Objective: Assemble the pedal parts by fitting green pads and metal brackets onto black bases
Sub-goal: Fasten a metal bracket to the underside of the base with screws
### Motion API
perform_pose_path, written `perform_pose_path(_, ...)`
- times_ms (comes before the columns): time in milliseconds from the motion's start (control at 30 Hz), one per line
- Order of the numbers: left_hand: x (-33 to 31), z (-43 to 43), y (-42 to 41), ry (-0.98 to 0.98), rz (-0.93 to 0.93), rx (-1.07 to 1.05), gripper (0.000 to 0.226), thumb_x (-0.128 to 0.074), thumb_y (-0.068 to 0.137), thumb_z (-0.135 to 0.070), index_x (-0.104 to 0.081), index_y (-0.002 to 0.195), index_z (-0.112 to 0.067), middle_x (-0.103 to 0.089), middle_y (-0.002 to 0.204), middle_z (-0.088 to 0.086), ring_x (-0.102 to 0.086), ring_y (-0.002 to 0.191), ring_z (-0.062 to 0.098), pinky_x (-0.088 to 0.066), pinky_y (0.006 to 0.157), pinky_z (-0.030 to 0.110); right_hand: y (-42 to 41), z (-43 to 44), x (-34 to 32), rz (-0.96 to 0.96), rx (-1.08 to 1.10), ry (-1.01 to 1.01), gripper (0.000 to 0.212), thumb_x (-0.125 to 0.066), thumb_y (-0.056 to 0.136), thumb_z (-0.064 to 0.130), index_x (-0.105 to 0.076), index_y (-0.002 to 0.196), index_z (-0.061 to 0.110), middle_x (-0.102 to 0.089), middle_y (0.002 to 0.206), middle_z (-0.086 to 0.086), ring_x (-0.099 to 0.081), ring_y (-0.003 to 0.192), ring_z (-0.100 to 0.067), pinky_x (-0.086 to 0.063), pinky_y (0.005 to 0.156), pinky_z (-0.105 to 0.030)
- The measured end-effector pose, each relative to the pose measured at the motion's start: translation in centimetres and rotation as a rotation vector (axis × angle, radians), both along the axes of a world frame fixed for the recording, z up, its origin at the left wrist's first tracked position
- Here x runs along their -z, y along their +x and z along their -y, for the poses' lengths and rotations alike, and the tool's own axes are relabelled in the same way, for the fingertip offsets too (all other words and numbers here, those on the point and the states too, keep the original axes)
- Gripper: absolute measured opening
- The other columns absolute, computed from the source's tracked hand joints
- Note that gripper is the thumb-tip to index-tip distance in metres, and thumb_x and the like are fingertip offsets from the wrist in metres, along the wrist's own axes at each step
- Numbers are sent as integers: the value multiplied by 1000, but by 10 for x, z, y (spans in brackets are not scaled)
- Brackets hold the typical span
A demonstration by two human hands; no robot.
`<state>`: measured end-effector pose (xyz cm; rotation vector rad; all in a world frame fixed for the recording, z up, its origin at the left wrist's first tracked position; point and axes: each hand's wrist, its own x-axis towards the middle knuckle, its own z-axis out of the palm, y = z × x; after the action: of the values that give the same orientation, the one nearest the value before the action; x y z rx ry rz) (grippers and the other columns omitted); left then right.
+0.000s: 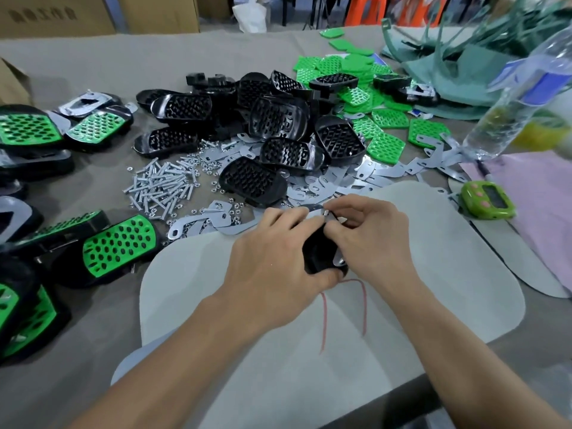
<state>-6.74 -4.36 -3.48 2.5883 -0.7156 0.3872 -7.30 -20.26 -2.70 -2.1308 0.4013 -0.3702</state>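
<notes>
- Hands: two, left hand (pixel 272 252), right hand (pixel 371 239)
- Green timer (pixel 487 200): one
- Plastic bottle (pixel 520 91): one
- Black bases (pixel 278 119), green pads (pixel 387 147), metal brackets (pixel 368 174), screws (pixel 161 187): heaped, uncountable

One black base (pixel 317 253) with a metal bracket (pixel 337 258) laid on it is gripped between both hands above a pale mat; bare perforated black bases (pixel 272 119) are heaped mid-bench; green pads (pixel 385 147) are scattered right of them; flat metal brackets (pixel 365 174) are strewn in front.
</notes>
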Motion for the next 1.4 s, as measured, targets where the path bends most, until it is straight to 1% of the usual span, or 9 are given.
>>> perform_pose_path(133, -1, -2, 2, -4, -36, 20, 69, -55, 65, -79, -61, 123, -41, -61, 126, -19, -44, 117, 7, -51, 76, 30, 18, 22, -12, 32, -73, -72, 18, -71, 80, 19, -80, 81, 35, -74, 75, 24, -69, 76, 8, -50, 73, -9)
perform_pose_path(267, -2, -6, 5, 2, -139, 46, 72, -58, 62, -81, -49, 128, -51, -53, 133, -26, -38, 123, 2, -41, 77, 29, 63, 31, -25, 17, -214, -389, 21, -66, 87, 13, -82, 94, 25, -76, 82, 10, -64, 70, 9, -44, 69, -3)
perform_pose_path(367, -4, -7, 5, 7, -173, 48, 77, -52, 60, -84, -45, 131, -55, -49, 134, -31, -38, 124, 1, -44, 81, 31, 84, 24, -28, -57, -381, -608, 21, -67, 82, 10, -81, 93, 19, -66, 68, 11, -63, 84, -21, -53, 83, -29)
perform_pose_path(433, -5, -7, 4, -7, -181, 49, 76, -52, 62, -83, -44, 132, -56, -47, 135, -32, -38, 124, 1, -43, 81, 31, 88, 23, -31, -66, -430, -686, 18, -69, 79, 12, -80, 90, 20, -56, 62, 14, -53, 81, -21, -53, 82, -33)
perform_pose_path(600, -6, -6, 4, -93, -189, 53, 60, -50, 70, -61, -40, 129, -56, -40, 134, -34, -41, 121, 2, -48, 81, 34, 89, 24, -39, -142, -487, -706, 11, -77, 76, 23, -78, 86, 20, -71, 78, -3, -67, 81, -28, -57, 76, -36)
perform_pose_path(733, -7, -9, 8, -102, -230, 70, 60, -45, 71, -57, -40, 131, -60, -35, 137, -37, -40, 120, 1, -47, 84, 34, 88, 27, -43, -174, -541, -740, 27, -66, 77, 6, -77, 96, 21, -74, 92, -6, -67, 89, -31, -57, 81, -40)
perform_pose_path(867, -8, -10, 17, -124, -291, 51, 57, -39, 73, -54, -59, 126, -58, -41, 134, -42, -41, 117, -3, -48, 91, 37, 81, 35, -40, -198, -555, -705, 36, -64, 80, 2, -75, 107, 23, -70, 86, 2, -60, 80, -21, -48, 74, -29)
perform_pose_path(1067, -18, -8, 38, -155, -348, 77, 47, -40, 80, -40, -74, 109, -53, -49, 116, -44, -52, 109, 6, -49, 96, 45, 82, 34, -43, -173, -580, -838, 27, -66, 87, 8, -71, 110, 21, -71, 105, -9, -63, 98, -35, -55, 85, -44)
perform_pose_path(1400, -16, -10, 35, -165, -355, 102, 54, -36, 77, -44, -73, 115, -51, -58, 115, -36, -52, 108, 6, -50, 94, 45, 72, 38, -25, -6, -550, -1118, 10, -59, 87, 10, -61, 83, 19, -66, 83, 1, -64, 83, -31, -53, 67, -40)
